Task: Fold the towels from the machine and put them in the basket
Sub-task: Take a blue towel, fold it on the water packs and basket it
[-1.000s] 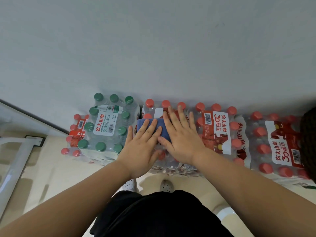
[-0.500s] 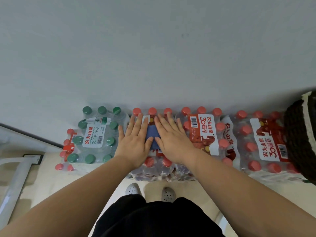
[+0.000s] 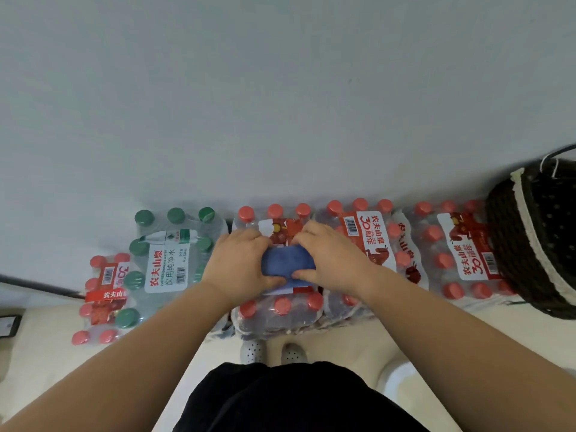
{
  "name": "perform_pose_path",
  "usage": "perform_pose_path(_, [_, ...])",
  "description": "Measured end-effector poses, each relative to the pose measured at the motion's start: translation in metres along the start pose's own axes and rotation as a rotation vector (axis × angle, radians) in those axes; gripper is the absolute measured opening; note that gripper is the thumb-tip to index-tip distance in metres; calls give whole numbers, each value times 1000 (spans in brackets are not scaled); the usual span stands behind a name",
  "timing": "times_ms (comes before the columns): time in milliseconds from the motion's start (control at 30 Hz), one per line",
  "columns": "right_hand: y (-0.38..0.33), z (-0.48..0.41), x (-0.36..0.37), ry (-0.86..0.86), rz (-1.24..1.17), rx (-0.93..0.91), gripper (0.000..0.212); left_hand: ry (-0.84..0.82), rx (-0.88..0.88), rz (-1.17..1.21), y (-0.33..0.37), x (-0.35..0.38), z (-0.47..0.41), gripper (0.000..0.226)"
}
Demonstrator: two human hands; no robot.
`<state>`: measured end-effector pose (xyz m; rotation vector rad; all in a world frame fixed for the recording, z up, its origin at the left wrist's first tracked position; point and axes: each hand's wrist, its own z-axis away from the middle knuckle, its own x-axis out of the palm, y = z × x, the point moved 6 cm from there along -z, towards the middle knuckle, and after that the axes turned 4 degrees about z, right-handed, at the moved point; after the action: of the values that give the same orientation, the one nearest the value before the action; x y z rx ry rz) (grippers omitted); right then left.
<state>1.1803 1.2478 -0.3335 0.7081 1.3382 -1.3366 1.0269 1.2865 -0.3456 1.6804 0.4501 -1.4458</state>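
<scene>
Both the left hand [image 3: 240,263] and right hand [image 3: 333,260] grip the folded blue towel [image 3: 286,261] on a red-capped bottle pack [image 3: 280,310]; folding looks done, carrying it to the basket [image 3: 536,238] at right remains.

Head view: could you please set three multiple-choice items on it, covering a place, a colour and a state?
1. Where is the basket? A. left edge B. right edge C. by the feet
2. Cap colour on the pack just left of the towel? A. green B. yellow C. black
3. The towel is: A. gripped by left hand and right hand B. lying untouched C. draped over the basket
Answers: B, it shows far right; A, its caps are green; A, fingers of both curl round it.
</scene>
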Motion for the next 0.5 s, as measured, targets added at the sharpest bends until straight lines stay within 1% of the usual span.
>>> perform_pose_path(67, [-4, 3, -1, -19, -31, 19, 38, -90, 18, 48, 2, -6, -10, 46])
perform_pose_path(133, [-5, 7, -5, -31, -94, 75, 35, -157, 31, 118, 3, -10, -17, 44])
perform_pose_path(233, [3, 16, -19, -23, -155, 200, 35, -217, 47, 288, 7, -16, -32, 45])
perform_pose_path(333, [17, 28, -46, 106, -241, 305, 47, -240, 63, 436, 18, -26, -48, 49])
perform_pose_path(433, [38, 46, -68, 259, -434, 441, 60, -236, 31, 584, 30, -35, -61, 47])
perform_pose_path(500, [48, 59, -77, 314, -570, 460, 62, -238, 51, 662, 40, -40, -69, 44])
